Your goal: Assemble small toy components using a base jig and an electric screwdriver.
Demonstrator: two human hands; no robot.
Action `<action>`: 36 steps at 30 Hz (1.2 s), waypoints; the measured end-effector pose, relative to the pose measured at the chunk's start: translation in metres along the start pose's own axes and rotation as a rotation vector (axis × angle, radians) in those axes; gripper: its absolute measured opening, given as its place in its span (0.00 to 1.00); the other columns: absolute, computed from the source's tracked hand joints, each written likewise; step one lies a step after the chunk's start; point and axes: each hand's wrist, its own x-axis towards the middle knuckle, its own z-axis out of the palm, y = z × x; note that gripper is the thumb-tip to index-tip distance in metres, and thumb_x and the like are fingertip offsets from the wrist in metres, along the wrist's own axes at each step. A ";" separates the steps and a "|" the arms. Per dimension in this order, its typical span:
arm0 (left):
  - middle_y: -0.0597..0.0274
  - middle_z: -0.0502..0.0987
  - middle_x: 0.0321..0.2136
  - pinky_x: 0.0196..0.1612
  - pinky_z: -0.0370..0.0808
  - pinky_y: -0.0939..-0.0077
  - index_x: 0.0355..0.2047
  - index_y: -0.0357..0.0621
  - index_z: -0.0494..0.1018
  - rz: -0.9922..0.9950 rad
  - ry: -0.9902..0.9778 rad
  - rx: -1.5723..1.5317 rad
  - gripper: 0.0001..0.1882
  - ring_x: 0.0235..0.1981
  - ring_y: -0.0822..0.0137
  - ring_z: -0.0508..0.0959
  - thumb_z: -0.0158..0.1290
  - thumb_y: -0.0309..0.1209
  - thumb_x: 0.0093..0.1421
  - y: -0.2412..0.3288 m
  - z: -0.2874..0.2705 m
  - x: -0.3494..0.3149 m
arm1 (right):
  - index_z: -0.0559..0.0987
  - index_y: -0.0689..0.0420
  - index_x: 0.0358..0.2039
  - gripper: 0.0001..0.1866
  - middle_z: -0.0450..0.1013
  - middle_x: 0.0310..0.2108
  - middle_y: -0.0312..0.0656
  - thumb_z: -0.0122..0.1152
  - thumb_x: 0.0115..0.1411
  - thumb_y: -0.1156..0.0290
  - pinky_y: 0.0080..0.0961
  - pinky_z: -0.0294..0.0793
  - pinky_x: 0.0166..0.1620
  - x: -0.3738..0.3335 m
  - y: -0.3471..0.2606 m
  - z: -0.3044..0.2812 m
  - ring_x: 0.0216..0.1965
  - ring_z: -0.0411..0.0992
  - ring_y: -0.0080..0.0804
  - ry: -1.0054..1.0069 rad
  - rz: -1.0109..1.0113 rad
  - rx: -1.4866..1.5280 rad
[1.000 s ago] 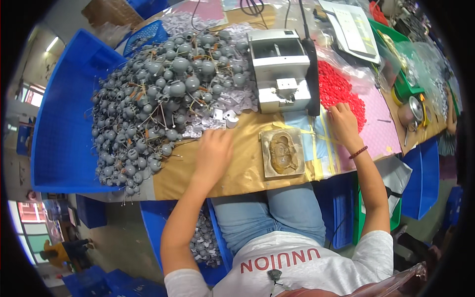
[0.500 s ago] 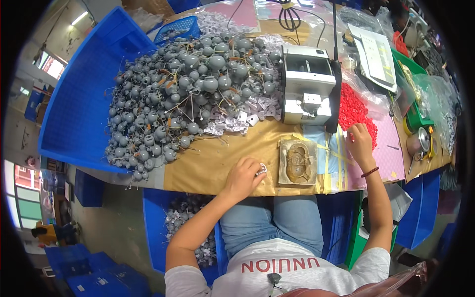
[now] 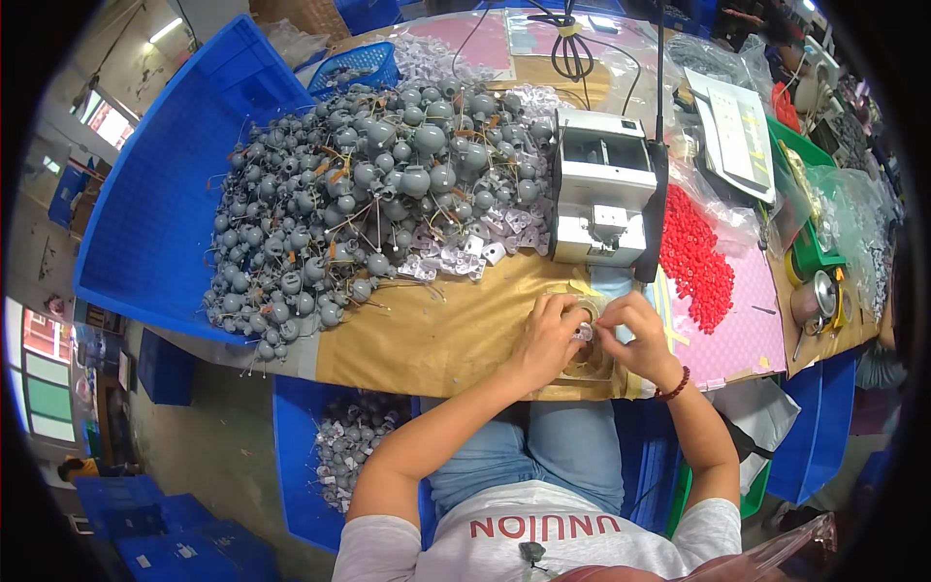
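Both hands meet over the block with a hollowed cavity [image 3: 598, 388] at the table's front edge, hiding most of it. My left hand [image 3: 549, 341] is closed on a small white plastic part [image 3: 583, 332], which shows at its fingertips. Close against it, my right hand [image 3: 637, 335] has thumb and forefinger pinched at that part. Whatever the right fingertips hold is too small and covered to make out. A beaded bracelet [image 3: 674, 384] circles my right wrist.
Grey round parts with wires [image 3: 369, 184] are heaped at left, beside a tilted blue bin [image 3: 175, 204]. White parts [image 3: 451, 258] lie along the heap. A grey-white machine [image 3: 603, 189] stands behind the block. Red pieces [image 3: 693, 257] spread right of it; a metal cup [image 3: 813, 303] stands farther right.
My right hand has come from the red pieces leftward to the block. My left hand has moved right with the white part, and the hands now meet.
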 end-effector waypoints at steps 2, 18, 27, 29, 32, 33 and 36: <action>0.54 0.75 0.45 0.58 0.71 0.58 0.47 0.45 0.75 -0.023 -0.022 -0.076 0.20 0.55 0.49 0.70 0.65 0.26 0.54 -0.003 -0.002 0.003 | 0.77 0.56 0.31 0.14 0.74 0.33 0.40 0.71 0.45 0.84 0.34 0.73 0.38 0.002 -0.002 0.012 0.35 0.73 0.41 -0.050 -0.043 0.007; 0.64 0.81 0.46 0.55 0.70 0.51 0.32 0.50 0.83 0.206 0.424 1.036 0.06 0.57 0.51 0.71 0.58 0.30 0.55 -0.119 -0.171 0.183 | 0.80 0.52 0.37 0.14 0.75 0.41 0.36 0.73 0.48 0.71 0.35 0.70 0.42 -0.020 -0.003 0.020 0.43 0.72 0.37 -0.106 -0.165 -0.314; 0.53 0.80 0.38 0.45 0.75 0.65 0.45 0.40 0.79 0.239 0.600 0.372 0.09 0.40 0.54 0.79 0.51 0.25 0.69 -0.042 -0.202 0.174 | 0.80 0.49 0.39 0.13 0.74 0.40 0.34 0.69 0.52 0.66 0.35 0.69 0.45 -0.025 0.001 0.018 0.45 0.72 0.35 -0.097 -0.158 -0.358; 0.56 0.79 0.37 0.41 0.75 0.68 0.47 0.40 0.80 0.329 0.628 0.301 0.09 0.36 0.60 0.79 0.52 0.24 0.69 -0.026 -0.207 0.171 | 0.80 0.49 0.39 0.13 0.74 0.40 0.34 0.69 0.53 0.66 0.35 0.69 0.46 -0.026 0.001 0.019 0.45 0.72 0.34 -0.089 -0.164 -0.352; 0.56 0.78 0.35 0.39 0.75 0.67 0.49 0.43 0.81 0.341 0.557 0.227 0.12 0.34 0.60 0.78 0.54 0.25 0.68 0.015 -0.204 0.161 | 0.81 0.50 0.40 0.13 0.74 0.40 0.34 0.69 0.53 0.66 0.34 0.70 0.47 -0.028 0.000 0.020 0.45 0.72 0.35 -0.078 -0.162 -0.335; 0.56 0.78 0.35 0.39 0.75 0.66 0.50 0.44 0.81 0.303 0.503 0.223 0.12 0.33 0.60 0.78 0.55 0.25 0.68 0.017 -0.199 0.157 | 0.81 0.50 0.40 0.13 0.74 0.40 0.34 0.69 0.53 0.67 0.34 0.70 0.47 -0.029 0.001 0.023 0.45 0.72 0.35 -0.074 -0.158 -0.326; 0.55 0.77 0.33 0.39 0.74 0.65 0.51 0.47 0.81 0.190 0.317 0.249 0.14 0.32 0.59 0.77 0.57 0.26 0.66 -0.009 -0.175 0.144 | 0.81 0.51 0.41 0.14 0.74 0.41 0.35 0.68 0.53 0.67 0.33 0.71 0.46 -0.032 0.002 0.029 0.45 0.72 0.35 -0.027 -0.181 -0.300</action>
